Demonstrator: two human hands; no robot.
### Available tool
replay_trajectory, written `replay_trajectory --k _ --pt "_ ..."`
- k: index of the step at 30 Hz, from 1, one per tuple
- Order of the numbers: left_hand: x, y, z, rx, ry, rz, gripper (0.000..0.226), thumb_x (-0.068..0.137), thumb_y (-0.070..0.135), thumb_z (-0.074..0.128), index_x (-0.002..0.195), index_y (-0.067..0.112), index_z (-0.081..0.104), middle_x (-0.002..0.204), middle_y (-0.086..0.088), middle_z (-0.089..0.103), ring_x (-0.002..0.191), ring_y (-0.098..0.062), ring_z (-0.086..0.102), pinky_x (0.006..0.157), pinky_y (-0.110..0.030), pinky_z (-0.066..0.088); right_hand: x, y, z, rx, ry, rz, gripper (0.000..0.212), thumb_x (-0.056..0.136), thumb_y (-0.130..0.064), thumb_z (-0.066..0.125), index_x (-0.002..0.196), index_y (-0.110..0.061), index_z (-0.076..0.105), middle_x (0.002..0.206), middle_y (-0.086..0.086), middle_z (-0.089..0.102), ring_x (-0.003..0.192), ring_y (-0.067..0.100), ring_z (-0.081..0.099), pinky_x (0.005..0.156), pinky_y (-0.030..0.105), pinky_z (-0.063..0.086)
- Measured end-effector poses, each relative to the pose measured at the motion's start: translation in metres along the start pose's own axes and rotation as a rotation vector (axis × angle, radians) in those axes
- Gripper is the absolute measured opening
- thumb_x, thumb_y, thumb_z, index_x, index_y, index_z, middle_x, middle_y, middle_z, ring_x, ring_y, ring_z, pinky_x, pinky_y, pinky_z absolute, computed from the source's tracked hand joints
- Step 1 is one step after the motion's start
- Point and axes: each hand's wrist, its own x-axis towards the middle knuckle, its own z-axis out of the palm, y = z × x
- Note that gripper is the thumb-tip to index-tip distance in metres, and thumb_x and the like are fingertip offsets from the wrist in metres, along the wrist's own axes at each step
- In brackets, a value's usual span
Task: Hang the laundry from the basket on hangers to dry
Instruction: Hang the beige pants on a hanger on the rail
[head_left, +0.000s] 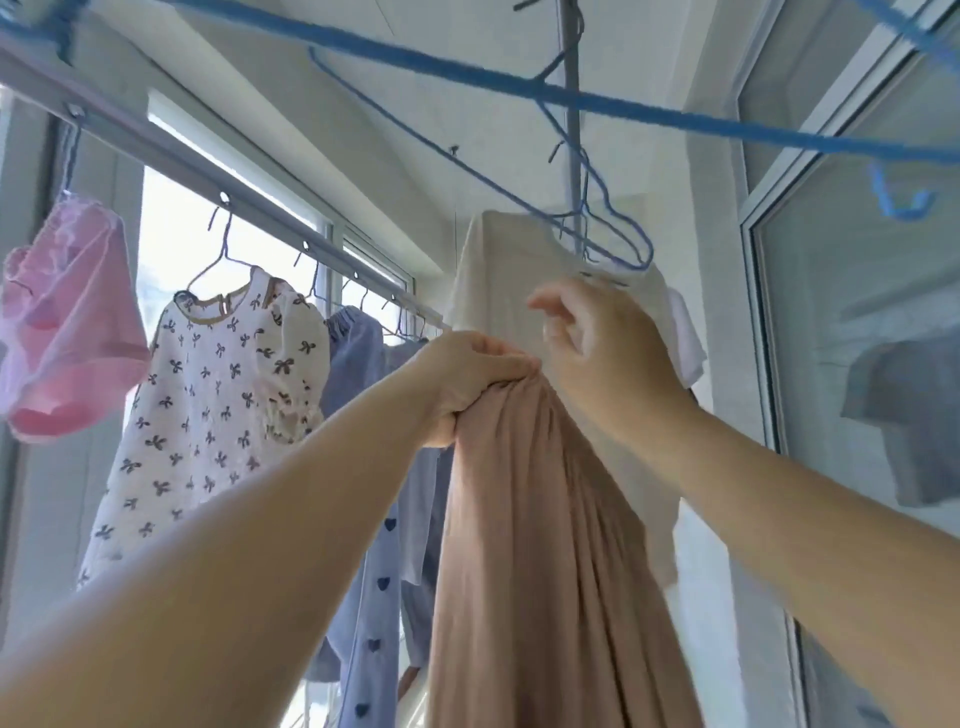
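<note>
The left hand (467, 379) is clamped in a fist on the bunched top of a dusty-pink garment (540, 545), which hangs straight down from that grip at the centre of the view, below and in front of the blue hangers. The right hand (597, 348) is raised just beside and above the left, fingers loosely curled and apart, holding nothing that can be seen; it is near the lower bar of a blue hanger (618, 244) that hangs from a vertical grey pole (573, 130). The pink garment does not appear to be on a hanger yet, so this item is judged to be in hand but not hung. Several items are already hung: a pink piece (67, 317) at far left, a white dress with bow print (218, 400), and a pale blue garment with heart buttons (374, 467), all on wire hangers along a metal rail (171, 156); a cream garment (519, 280) hangs directly behind the hands. The basket is not in view, so the amount of laundry left cannot be told. Obstructions: a large blue hanger frame (467, 73) crosses overhead close to the camera, the cream garment crowds the space behind the free hanger, and a glass door (857, 338) stands at the right.
</note>
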Motion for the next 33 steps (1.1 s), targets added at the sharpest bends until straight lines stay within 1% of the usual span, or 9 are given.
replay_trajectory --k 3,6,9,12,16,19,22,27,33 --pt "-0.02 -0.037 0.003 0.114 -0.056 -0.116 0.012 0.081 0.015 0.071 0.088 0.007 0.065 0.08 -0.012 0.065 0.068 -0.018 0.061 0.069 -0.029 0.055 -0.054 0.004 0.015 0.139 -0.152 0.199 0.025 0.092 -0.009 0.049 0.112 -0.017 0.062 0.101 -0.008 0.058 0.091 0.005 0.053 0.081 0.016 0.04" --pt "-0.042 -0.071 0.0 0.2 -0.078 -0.22 0.024 0.08 0.016 0.072 0.1 0.005 0.065 0.089 -0.013 0.066 0.076 -0.021 0.062 0.083 -0.038 0.054 -0.102 0.007 0.033 0.387 -0.317 0.445 0.02 0.092 -0.007 0.051 0.101 -0.021 0.062 0.091 -0.012 0.061 0.088 0.007 0.056 0.083 0.021 0.042" --pt "-0.068 -0.1 -0.004 0.24 -0.113 -0.304 0.021 0.08 0.015 0.072 0.097 0.006 0.065 0.089 -0.012 0.067 0.075 -0.019 0.064 0.077 -0.034 0.057 -0.144 0.004 0.05 0.692 -0.515 0.609 0.034 0.087 0.004 0.053 0.089 -0.029 0.056 0.088 -0.011 0.061 0.083 0.005 0.056 0.076 0.021 0.041" --pt "-0.088 -0.123 -0.008 0.311 -0.121 -0.331 0.016 0.076 0.019 0.074 0.085 0.012 0.063 0.085 -0.007 0.065 0.071 -0.015 0.062 0.066 -0.026 0.055 -0.178 0.0 0.062 0.82 -0.747 0.658 0.036 0.075 0.0 0.054 0.1 -0.027 0.057 0.097 -0.005 0.065 0.089 0.009 0.06 0.073 0.021 0.047" --pt "-0.115 -0.149 -0.014 0.504 -0.129 -0.315 0.021 0.074 0.024 0.077 0.087 0.015 0.063 0.083 0.001 0.059 0.077 -0.015 0.058 0.077 -0.031 0.052 -0.213 -0.01 0.072 0.836 -0.998 0.638 0.04 0.075 0.012 0.05 0.109 -0.007 0.061 0.093 0.008 0.061 0.079 0.01 0.056 0.073 0.018 0.046" --pt "-0.14 -0.166 -0.016 0.657 -0.17 -0.311 0.015 0.077 0.025 0.074 0.084 0.021 0.061 0.073 0.009 0.053 0.066 -0.006 0.051 0.061 -0.02 0.042 -0.24 -0.014 0.081 0.859 -1.167 0.662 0.029 0.079 0.011 0.058 0.102 -0.004 0.065 0.078 -0.002 0.065 0.071 0.005 0.06 0.065 0.011 0.047" --pt "-0.164 -0.183 -0.017 0.738 -0.184 -0.313 0.012 0.079 0.025 0.071 0.084 0.024 0.061 0.071 0.012 0.051 0.064 -0.002 0.047 0.057 -0.015 0.038 -0.271 -0.015 0.092 0.87 -1.379 0.655 0.027 0.079 -0.003 0.07 0.104 -0.011 0.066 0.099 0.001 0.071 0.093 0.011 0.067 0.085 0.021 0.052" --pt "-0.2 -0.215 -0.022 0.64 -0.096 -0.404 0.013 0.077 0.024 0.073 0.087 0.022 0.065 0.077 0.001 0.06 0.067 -0.007 0.052 0.065 -0.021 0.043 -0.329 -0.013 0.106 0.781 -1.641 0.688 0.023 0.075 -0.017 0.076 0.095 -0.026 0.068 0.1 -0.005 0.071 0.095 0.013 0.067 0.086 0.026 0.052" --pt "-0.242 -0.251 -0.032 0.518 0.085 -0.551 0.013 0.075 0.015 0.075 0.079 0.021 0.064 0.073 0.007 0.062 0.068 -0.006 0.055 0.071 -0.025 0.048 -0.394 0.002 0.119 0.623 -1.769 0.638 0.012 0.08 -0.017 0.069 0.091 -0.014 0.067 0.088 0.005 0.069 0.083 0.027 0.067 0.075 0.033 0.056"
